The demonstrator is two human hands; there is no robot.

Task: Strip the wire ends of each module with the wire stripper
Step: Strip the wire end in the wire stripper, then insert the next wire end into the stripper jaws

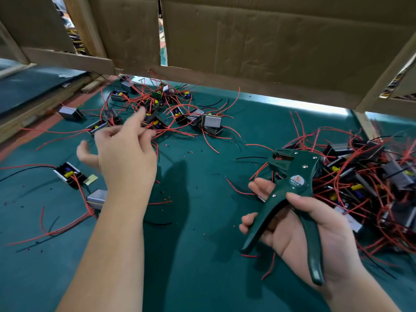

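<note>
My right hand point(304, 230) grips a dark green wire stripper point(292, 194) by its two handles, jaws pointing up and left, handles spread apart. My left hand point(121, 152) reaches forward over the green table mat point(198, 221), fingers apart and blurred, just short of a tangle of small modules with red and black wires point(157, 109). Nothing sits in that hand as far as I can tell. A second, denser heap of modules point(364, 183) lies at the right, behind the stripper.
Loose modules lie at the left, one point(67, 174) near my left forearm and another point(69, 112) farther back. Small red and black insulation bits dot the mat. A cardboard wall point(247, 41) overhangs the far side, with wooden posts point(364, 129) at the right.
</note>
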